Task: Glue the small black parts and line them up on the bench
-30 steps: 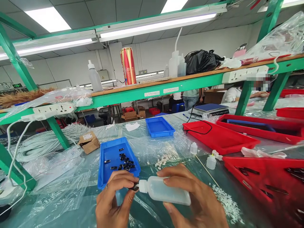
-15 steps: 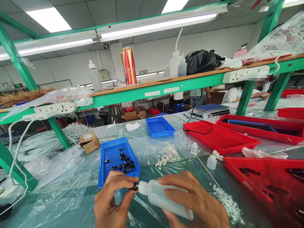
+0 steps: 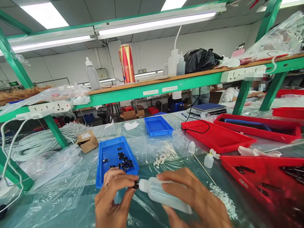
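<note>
My left hand [image 3: 115, 198] pinches a small black part [image 3: 135, 185] between thumb and fingertips, just in front of a blue tray [image 3: 101, 171]. My right hand [image 3: 193, 198] is wrapped round a translucent white squeeze bottle [image 3: 158, 191], tilted on its side. The bottle's white cap [image 3: 143, 185] points left at the black part, close against it; whether they touch is hard to tell. Several black parts [image 3: 124, 163] like the held one lie in the blue tray.
Small white pieces [image 3: 162, 159] lie mid-table, and more [image 3: 224, 198] sit right of my right hand. Two small bottles [image 3: 192, 147] [image 3: 208, 160] and a thin stick [image 3: 204, 169] are beyond it. Red trays [image 3: 220, 139] fill the right; a green shelf [image 3: 133, 91] crosses above.
The view has shifted slightly, so the surroundings sit a little further left. Both hands keep their grips, with the bottle's cap still at the black part.
</note>
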Motion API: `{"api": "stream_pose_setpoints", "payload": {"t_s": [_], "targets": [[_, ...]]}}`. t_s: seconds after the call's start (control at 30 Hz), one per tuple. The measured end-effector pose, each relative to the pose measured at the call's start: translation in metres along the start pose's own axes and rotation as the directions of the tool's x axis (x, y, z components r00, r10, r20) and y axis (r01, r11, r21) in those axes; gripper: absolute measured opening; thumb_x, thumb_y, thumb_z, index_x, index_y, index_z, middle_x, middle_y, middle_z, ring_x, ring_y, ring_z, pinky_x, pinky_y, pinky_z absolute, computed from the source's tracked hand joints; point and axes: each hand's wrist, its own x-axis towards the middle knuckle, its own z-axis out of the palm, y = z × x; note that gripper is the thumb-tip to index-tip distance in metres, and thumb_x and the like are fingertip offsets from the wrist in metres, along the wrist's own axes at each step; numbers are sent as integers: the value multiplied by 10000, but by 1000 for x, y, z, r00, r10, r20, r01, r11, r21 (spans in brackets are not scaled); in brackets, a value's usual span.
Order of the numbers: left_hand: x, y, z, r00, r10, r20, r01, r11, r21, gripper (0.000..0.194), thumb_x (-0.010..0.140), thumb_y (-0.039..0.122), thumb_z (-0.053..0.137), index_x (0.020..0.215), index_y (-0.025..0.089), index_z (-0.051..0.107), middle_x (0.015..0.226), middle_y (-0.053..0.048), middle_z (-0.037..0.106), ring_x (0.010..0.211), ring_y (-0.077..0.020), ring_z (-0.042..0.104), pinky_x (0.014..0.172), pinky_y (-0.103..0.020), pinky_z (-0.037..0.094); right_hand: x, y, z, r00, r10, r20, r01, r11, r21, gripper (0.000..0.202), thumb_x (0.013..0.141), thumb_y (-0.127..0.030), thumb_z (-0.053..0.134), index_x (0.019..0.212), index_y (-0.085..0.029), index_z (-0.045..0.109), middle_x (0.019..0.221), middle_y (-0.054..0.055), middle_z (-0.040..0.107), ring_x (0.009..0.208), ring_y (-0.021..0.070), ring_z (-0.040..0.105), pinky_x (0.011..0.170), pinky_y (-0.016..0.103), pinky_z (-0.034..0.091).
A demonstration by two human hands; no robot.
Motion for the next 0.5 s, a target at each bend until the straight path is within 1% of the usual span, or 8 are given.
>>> {"api": "stream_pose_setpoints", "payload": {"t_s": [0.07,0.13,0.17,0.23,0.3,0.37,0.47,0.5], "targets": [[-1,-1,0,1000,11,-6,-10,1000,14,110,997,287,803,1026,380,754,955,46,918,902,-252,759,966,-466,610,-7,0,1,1000,15,3,-15,1000,26,473,927,-147,688,1361,-333,658,1188,57,866,1000,242,869,839,377,796],[-1,-1,0,1000,9,-3,-9,1000,27,144,983,257,806,1025,383,754,961,46,919,901,-256,766,981,-484,605,-17,2,1,1000,17,27,-17,1000,17,580,908,-151,708,1441,-369,645,1245,45,866,1008,266,876,815,406,806],[-2,-1,0,1000,6,4,-6,999,33,164,976,238,806,1028,385,755,968,47,921,909,-257,772,988,-489,605,-22,3,1,999,21,43,-21,1000,-2,636,895,-153,719,1480,-390,634,1272,38,865,1029,286,879,827,434,810],[-2,0,-1,1000,-2,17,1,999,40,201,965,205,803,1034,389,757,977,46,924,941,-258,785,983,-483,613,-31,4,2,997,29,77,-27,999,-31,694,891,-172,736,1527,-422,614,1315,30,858,1068,318,879,923,507,804],[0,3,-1,1000,-4,3,4,999,41,202,961,204,803,1022,392,762,957,43,924,948,-256,792,933,-452,639,-34,4,2,995,45,86,-43,999,-21,675,910,-186,736,1524,-437,611,1325,29,853,1063,316,880,1039,546,770],[4,7,-2,1000,-9,-23,10,999,41,162,962,234,806,982,389,767,905,29,916,919,-260,800,852,-419,675,-29,3,2,996,54,72,-55,998,17,622,932,-192,718,1498,-428,614,1302,37,856,1040,293,879,1084,539,749],[10,15,-4,1000,-21,-21,22,999,41,111,977,284,799,935,384,780,862,0,903,884,-269,824,769,-390,718,-15,1,2,999,24,30,-26,998,58,534,927,-188,718,1421,-370,636,1216,60,868,1001,272,873,1009,497,770],[11,17,-5,999,-42,-24,42,998,37,92,977,313,805,924,387,787,862,-2,901,873,-269,831,745,-381,725,-10,1,2,1000,8,21,-9,998,66,505,916,-180,723,1385,-351,647,1183,66,869,982,268,871,980,487,774]]}}
